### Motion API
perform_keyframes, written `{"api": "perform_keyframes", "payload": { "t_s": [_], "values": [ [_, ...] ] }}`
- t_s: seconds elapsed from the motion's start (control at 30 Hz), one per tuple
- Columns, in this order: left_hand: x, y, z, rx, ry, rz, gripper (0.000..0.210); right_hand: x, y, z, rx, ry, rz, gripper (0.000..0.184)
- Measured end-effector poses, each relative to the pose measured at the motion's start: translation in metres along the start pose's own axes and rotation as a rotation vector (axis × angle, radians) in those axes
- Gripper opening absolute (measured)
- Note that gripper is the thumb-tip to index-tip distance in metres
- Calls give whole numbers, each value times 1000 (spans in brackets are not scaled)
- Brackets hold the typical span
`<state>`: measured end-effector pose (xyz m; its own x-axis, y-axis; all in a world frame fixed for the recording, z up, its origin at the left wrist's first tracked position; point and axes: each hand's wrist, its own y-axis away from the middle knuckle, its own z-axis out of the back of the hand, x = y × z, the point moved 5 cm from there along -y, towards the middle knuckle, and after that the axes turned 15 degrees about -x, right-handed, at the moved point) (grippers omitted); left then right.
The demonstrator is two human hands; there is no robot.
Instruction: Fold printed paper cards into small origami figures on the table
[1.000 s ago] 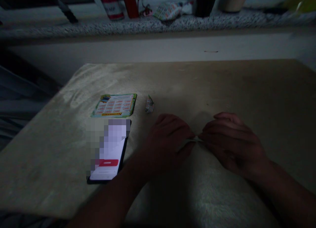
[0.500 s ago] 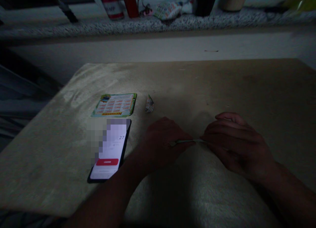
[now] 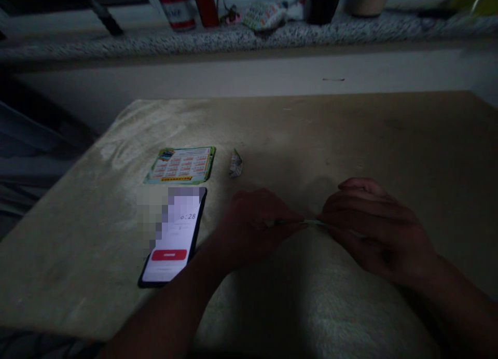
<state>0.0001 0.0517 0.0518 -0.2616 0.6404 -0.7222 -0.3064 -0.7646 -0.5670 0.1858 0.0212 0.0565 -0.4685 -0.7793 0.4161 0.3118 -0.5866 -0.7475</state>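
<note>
I see the left hand [image 3: 254, 224] and right hand [image 3: 375, 232] pinching a thin strip [image 3: 313, 222], roughly parallel to the tabletop's [image 3: 350, 136] far edge; a phone [image 3: 175, 239] lies leftward.

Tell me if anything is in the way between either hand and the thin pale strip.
Nothing visible stands in the way: the left hand and the right hand both pinch the thin pale strip directly. The phone and small crumpled piece lie to the left, outside the gap between the hands.
</note>
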Motion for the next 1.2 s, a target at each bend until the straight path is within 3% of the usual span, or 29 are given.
{"api": "perform_keyframes", "payload": {
  "t_s": [0.17, 0.4, 0.8, 1.03, 1.2],
  "values": [
    [2, 2, 2, 30, 31, 62, 8, -4, -1, 0, -28, -100, -96, 11],
    [10, -1, 3, -2, 101, 345, 3, -9, 2, 1, -135, -176, -254, 17],
    [16, 3, 1, -89, 194, 518, 1, -15, 8, 5, -227, -200, -365, 16],
    [31, 9, 4, -404, 238, 638, 5, -22, 18, 1, -214, -234, -493, 11],
    [31, 15, -11, -305, 395, 649, 13, -20, 16, 0, -272, -176, -470, 10]
  ]
}}
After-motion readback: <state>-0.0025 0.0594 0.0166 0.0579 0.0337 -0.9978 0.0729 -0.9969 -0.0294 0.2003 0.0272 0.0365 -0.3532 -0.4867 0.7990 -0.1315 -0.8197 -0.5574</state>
